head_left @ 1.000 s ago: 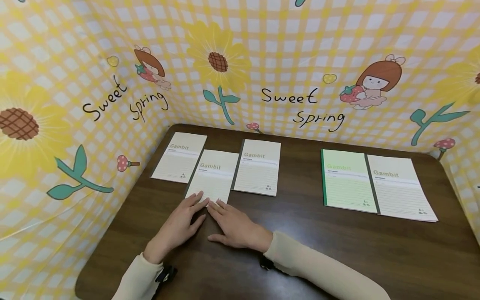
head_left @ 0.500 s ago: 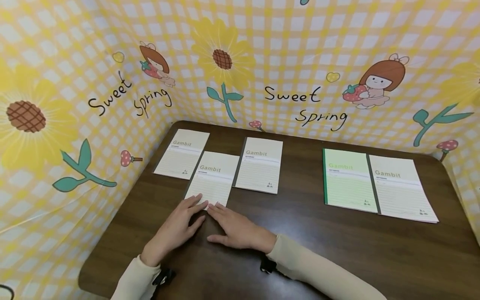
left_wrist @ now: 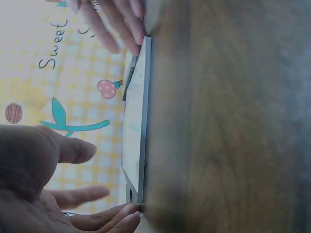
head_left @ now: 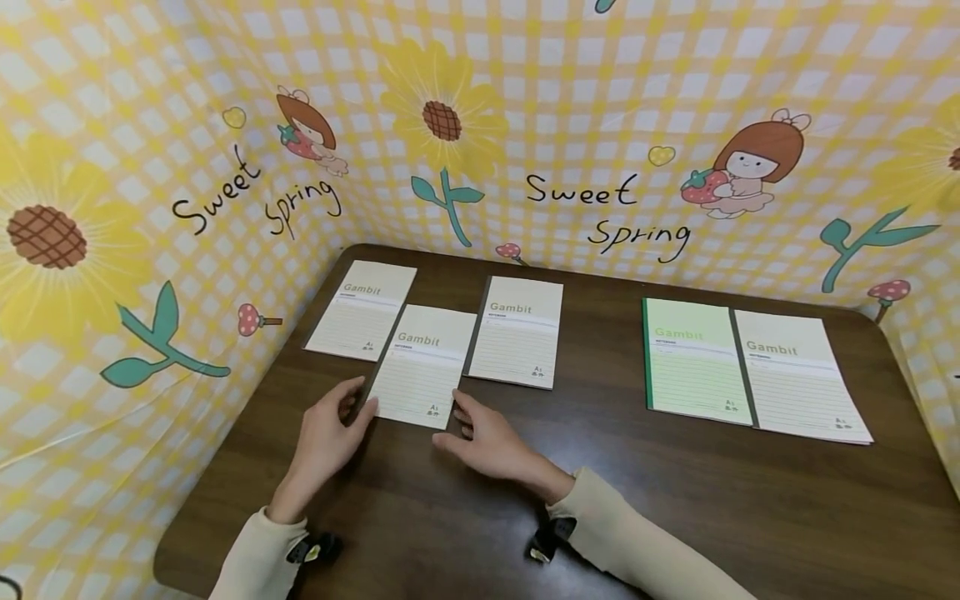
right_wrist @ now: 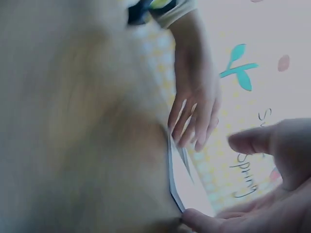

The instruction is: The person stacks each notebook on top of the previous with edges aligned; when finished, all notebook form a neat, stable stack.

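A cream notebook marked Gambit lies flat on the table, nearest to me of the left group. My left hand is at its lower left corner, thumb held apart from the fingers. At its lower right edge is my right hand, fingertips by the side and thumb spread toward me. In the left wrist view the fingertips of the left hand reach one end of the notebook. The right wrist view has a right-hand fingertip right at the other end. Neither hand grips it.
Behind it lie two more cream notebooks, one at the left and one at the right. Farther right, a green notebook sits beside another cream one. A checked cloth hangs behind the brown table.
My hands have parted from the notebook's lower edge, the left going left and the right going right, to its two sides. Its lower part shows now.
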The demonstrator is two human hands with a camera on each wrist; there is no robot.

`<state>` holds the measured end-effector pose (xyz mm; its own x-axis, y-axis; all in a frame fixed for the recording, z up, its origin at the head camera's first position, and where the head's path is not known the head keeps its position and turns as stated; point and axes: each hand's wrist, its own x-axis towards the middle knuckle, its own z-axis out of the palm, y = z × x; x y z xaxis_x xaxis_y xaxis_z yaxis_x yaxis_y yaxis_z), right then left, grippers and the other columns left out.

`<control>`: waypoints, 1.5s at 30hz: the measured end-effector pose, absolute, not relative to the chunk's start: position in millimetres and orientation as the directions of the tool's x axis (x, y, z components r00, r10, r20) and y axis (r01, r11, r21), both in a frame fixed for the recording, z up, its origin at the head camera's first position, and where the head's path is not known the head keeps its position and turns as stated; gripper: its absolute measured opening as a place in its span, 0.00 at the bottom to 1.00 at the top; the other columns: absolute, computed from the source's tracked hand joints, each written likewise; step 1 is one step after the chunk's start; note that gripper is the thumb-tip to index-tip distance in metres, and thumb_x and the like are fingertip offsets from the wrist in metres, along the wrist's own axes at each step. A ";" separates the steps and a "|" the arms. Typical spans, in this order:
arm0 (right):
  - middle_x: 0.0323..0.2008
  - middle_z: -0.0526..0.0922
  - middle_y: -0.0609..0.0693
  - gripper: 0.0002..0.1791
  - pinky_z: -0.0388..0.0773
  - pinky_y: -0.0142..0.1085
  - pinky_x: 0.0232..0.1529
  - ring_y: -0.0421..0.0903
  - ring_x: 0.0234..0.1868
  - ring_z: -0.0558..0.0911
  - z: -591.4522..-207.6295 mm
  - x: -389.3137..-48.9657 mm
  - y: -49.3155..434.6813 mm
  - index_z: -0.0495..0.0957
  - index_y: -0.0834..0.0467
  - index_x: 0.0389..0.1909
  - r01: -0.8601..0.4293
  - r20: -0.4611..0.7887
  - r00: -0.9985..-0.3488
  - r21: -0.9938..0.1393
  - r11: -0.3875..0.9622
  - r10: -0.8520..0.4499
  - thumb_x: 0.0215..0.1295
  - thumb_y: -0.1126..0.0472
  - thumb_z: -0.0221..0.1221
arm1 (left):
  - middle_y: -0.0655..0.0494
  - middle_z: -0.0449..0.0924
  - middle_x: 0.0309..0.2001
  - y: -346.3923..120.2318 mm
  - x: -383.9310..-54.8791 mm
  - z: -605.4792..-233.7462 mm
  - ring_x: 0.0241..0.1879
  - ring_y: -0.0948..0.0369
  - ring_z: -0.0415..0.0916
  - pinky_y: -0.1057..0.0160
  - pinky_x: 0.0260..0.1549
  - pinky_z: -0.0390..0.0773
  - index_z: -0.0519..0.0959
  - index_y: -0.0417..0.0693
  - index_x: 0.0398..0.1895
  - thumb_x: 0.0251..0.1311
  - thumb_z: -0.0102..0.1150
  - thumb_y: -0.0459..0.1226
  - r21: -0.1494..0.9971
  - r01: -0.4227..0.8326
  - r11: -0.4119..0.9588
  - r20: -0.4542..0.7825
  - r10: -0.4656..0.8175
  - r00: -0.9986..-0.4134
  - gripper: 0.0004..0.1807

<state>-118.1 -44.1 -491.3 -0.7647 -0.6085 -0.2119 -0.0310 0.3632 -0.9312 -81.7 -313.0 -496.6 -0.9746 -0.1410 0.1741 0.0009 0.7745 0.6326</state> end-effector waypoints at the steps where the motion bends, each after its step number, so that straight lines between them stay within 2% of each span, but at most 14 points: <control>1: 0.81 0.59 0.61 0.47 0.72 0.51 0.74 0.58 0.78 0.69 -491.4 -118.0 -43.5 0.49 0.62 0.83 0.043 -0.238 -0.761 -0.947 0.320 -0.603 0.75 0.49 0.61 | 0.32 0.83 0.58 -312.9 -82.6 -495.0 0.53 0.39 0.84 0.40 0.51 0.84 0.77 0.35 0.67 0.73 0.62 0.41 0.642 -0.025 0.766 0.150 -0.158 -0.976 0.25; 3: 0.83 0.54 0.61 0.47 0.69 0.52 0.76 0.58 0.81 0.63 -491.5 -118.0 -43.1 0.48 0.63 0.83 0.206 -0.287 -0.747 -0.957 0.203 -0.599 0.74 0.53 0.61 | 0.33 0.84 0.57 -312.2 -84.6 -491.8 0.51 0.41 0.86 0.44 0.50 0.86 0.76 0.36 0.68 0.74 0.61 0.42 0.665 -0.070 0.744 0.104 -0.185 -0.977 0.26; 6: 0.84 0.50 0.63 0.46 0.64 0.53 0.79 0.59 0.83 0.56 -490.8 -118.4 -43.3 0.45 0.65 0.83 0.401 -0.332 -0.735 -0.916 0.015 -0.591 0.72 0.60 0.60 | 0.35 0.86 0.56 -311.6 -88.8 -488.9 0.51 0.43 0.86 0.52 0.49 0.87 0.75 0.38 0.69 0.75 0.60 0.45 0.702 -0.124 0.702 0.045 -0.217 -0.975 0.27; 10: 0.83 0.49 0.65 0.45 0.61 0.53 0.81 0.62 0.81 0.61 -491.2 -121.1 -43.0 0.43 0.68 0.83 0.554 -0.371 -0.734 -0.812 -0.185 -0.569 0.72 0.68 0.56 | 0.37 0.85 0.58 -314.2 -92.7 -489.3 0.54 0.48 0.85 0.72 0.46 0.82 0.75 0.40 0.70 0.76 0.58 0.46 0.755 -0.203 0.623 -0.040 -0.265 -0.964 0.27; 12: 0.83 0.51 0.66 0.42 0.60 0.54 0.81 0.64 0.79 0.64 -492.3 -123.2 -41.9 0.44 0.69 0.82 0.594 -0.389 -0.734 -0.764 -0.250 -0.556 0.74 0.69 0.54 | 0.37 0.84 0.60 -317.5 -93.9 -490.9 0.52 0.56 0.84 0.78 0.44 0.77 0.76 0.40 0.70 0.76 0.57 0.46 0.783 -0.254 0.567 -0.095 -0.294 -0.951 0.26; 14: 0.81 0.54 0.67 0.41 0.60 0.53 0.81 0.64 0.77 0.66 -494.2 -124.9 -40.6 0.46 0.69 0.82 0.623 -0.415 -0.732 -0.728 -0.286 -0.541 0.74 0.69 0.54 | 0.37 0.82 0.63 -320.8 -94.8 -493.0 0.48 0.67 0.82 0.80 0.41 0.76 0.77 0.40 0.70 0.77 0.56 0.45 0.815 -0.309 0.491 -0.161 -0.320 -0.934 0.25; 17: 0.78 0.61 0.69 0.37 0.63 0.52 0.80 0.60 0.71 0.74 -496.3 -127.8 -39.3 0.51 0.70 0.80 0.628 -0.439 -0.739 -0.723 -0.288 -0.511 0.75 0.69 0.54 | 0.36 0.76 0.67 -324.5 -96.6 -495.1 0.42 0.78 0.77 0.78 0.42 0.80 0.75 0.38 0.70 0.78 0.56 0.41 0.861 -0.361 0.359 -0.250 -0.320 -0.914 0.24; 19: 0.76 0.64 0.70 0.36 0.65 0.51 0.79 0.55 0.65 0.79 -498.2 -129.7 -39.2 0.53 0.72 0.79 0.614 -0.440 -0.750 -0.741 -0.272 -0.493 0.74 0.70 0.55 | 0.36 0.76 0.66 -324.5 -97.8 -495.5 0.40 0.79 0.77 0.75 0.42 0.83 0.74 0.36 0.71 0.77 0.56 0.38 0.882 -0.368 0.293 -0.280 -0.301 -0.912 0.24; 21: 0.74 0.66 0.72 0.36 0.68 0.51 0.78 0.49 0.59 0.83 -499.4 -131.6 -39.4 0.55 0.74 0.78 0.592 -0.430 -0.763 -0.766 -0.252 -0.483 0.73 0.70 0.56 | 0.38 0.79 0.60 -323.6 -98.9 -494.7 0.40 0.77 0.78 0.73 0.42 0.85 0.74 0.34 0.71 0.76 0.57 0.35 0.900 -0.355 0.254 -0.282 -0.282 -0.917 0.24; 24: 0.73 0.68 0.74 0.36 0.71 0.50 0.75 0.43 0.50 0.85 -499.7 -133.5 -40.0 0.56 0.75 0.77 0.568 -0.408 -0.772 -0.788 -0.239 -0.488 0.72 0.71 0.57 | 0.50 0.81 0.48 -322.7 -98.4 -490.8 0.39 0.73 0.79 0.71 0.41 0.86 0.73 0.31 0.70 0.76 0.56 0.32 0.917 -0.326 0.230 -0.260 -0.275 -0.926 0.24; 27: 0.71 0.69 0.74 0.34 0.76 0.47 0.72 0.40 0.46 0.85 -499.0 -134.9 -41.0 0.59 0.75 0.76 0.551 -0.388 -0.776 -0.800 -0.237 -0.497 0.72 0.71 0.58 | 0.59 0.80 0.42 -323.1 -96.3 -484.1 0.39 0.72 0.80 0.70 0.40 0.87 0.72 0.29 0.70 0.76 0.55 0.31 0.931 -0.298 0.212 -0.236 -0.277 -0.931 0.23; 32: 0.63 0.78 0.72 0.32 0.83 0.40 0.61 0.40 0.45 0.85 -499.5 -137.1 -44.0 0.62 0.75 0.74 0.524 -0.365 -0.790 -0.819 -0.233 -0.492 0.71 0.71 0.59 | 0.60 0.78 0.42 -321.4 -91.8 -475.4 0.38 0.72 0.81 0.68 0.37 0.88 0.74 0.28 0.68 0.74 0.56 0.29 0.953 -0.252 0.165 -0.195 -0.302 -0.933 0.22; 36: 0.57 0.84 0.68 0.30 0.84 0.35 0.53 0.39 0.45 0.86 -500.3 -138.8 -47.3 0.66 0.75 0.71 0.507 -0.354 -0.792 -0.835 -0.213 -0.497 0.71 0.71 0.60 | 0.60 0.76 0.41 -320.9 -88.9 -473.8 0.36 0.71 0.81 0.69 0.34 0.88 0.74 0.26 0.66 0.73 0.57 0.28 0.969 -0.221 0.107 -0.176 -0.327 -0.928 0.21; 45: 0.59 0.83 0.70 0.25 0.86 0.36 0.51 0.39 0.44 0.86 -489.7 -146.1 -38.4 0.74 0.71 0.67 0.423 -0.323 -0.847 -0.891 -0.166 -0.422 0.71 0.70 0.62 | 0.60 0.76 0.41 -310.3 -94.1 -473.0 0.35 0.71 0.81 0.69 0.34 0.87 0.74 0.27 0.66 0.72 0.58 0.28 0.980 -0.180 0.089 -0.146 -0.303 -0.942 0.21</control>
